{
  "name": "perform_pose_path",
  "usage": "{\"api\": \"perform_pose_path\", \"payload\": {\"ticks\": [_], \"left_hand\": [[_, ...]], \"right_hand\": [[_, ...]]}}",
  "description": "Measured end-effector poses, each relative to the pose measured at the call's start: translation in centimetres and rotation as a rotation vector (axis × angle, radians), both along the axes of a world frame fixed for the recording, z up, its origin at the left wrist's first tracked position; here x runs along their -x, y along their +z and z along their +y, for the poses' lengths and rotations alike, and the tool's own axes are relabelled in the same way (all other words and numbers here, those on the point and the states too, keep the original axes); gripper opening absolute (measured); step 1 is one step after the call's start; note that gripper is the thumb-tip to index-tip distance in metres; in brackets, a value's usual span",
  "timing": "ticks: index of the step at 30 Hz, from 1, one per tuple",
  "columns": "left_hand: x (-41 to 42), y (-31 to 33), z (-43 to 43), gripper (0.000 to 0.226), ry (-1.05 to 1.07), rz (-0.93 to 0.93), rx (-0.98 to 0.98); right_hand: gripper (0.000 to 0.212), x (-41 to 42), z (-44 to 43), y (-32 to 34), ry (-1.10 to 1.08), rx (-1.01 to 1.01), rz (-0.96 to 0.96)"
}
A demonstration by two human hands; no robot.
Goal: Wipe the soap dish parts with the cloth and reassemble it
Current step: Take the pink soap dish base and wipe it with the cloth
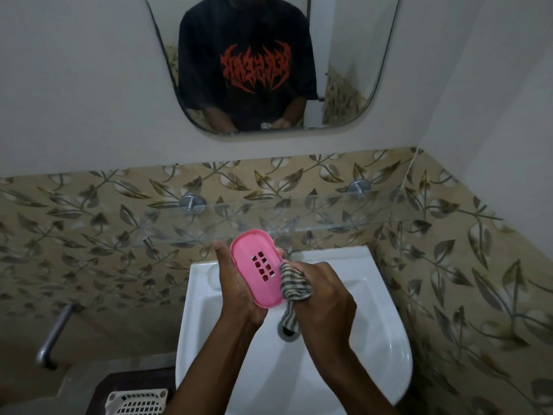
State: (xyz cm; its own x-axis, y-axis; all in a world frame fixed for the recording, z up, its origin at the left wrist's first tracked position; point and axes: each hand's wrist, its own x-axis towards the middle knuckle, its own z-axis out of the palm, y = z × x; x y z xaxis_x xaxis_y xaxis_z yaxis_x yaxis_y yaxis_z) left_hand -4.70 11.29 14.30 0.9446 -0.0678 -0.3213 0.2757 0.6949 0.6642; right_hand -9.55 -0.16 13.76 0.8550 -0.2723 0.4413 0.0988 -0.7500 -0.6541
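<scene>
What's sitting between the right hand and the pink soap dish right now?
The striped cloth, bunched in the right hand against the pink soap dish edge; head view.

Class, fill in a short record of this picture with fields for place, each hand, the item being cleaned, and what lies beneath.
place: bathroom, mirror on the wall
left hand: holds the pink soap dish part, tilted, slotted face showing
right hand: grips the striped cloth against the part's edge
beneath: white sink
behind: glass shelf
</scene>
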Motion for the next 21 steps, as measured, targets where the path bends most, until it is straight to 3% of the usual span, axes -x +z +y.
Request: {"api": "perform_pose_path", "payload": {"ticks": [4,9,13,21], "left_hand": [[0.1,0.6,-0.5,0.09,0.033,-0.047,0.051],[0.0,0.8,-0.6,0.088,0.109,-0.083,0.089],[-0.2,0.6,-0.1,0.092,0.088,-0.069,0.047],[1.0,0.4,-0.3,0.101,-0.029,-0.239,0.077]], "right_hand": [[0.027,0.7,0.7,-0.2,-0.015,-0.069,0.049],[0.029,2.6,2.2,0.7,0.244,-0.114,0.083],[0.018,1.0,0.3,1.0,0.098,-0.016,0.069],[0.015,0.9,-0.4,0.1,-0.03,-0.174,0.18]]}}
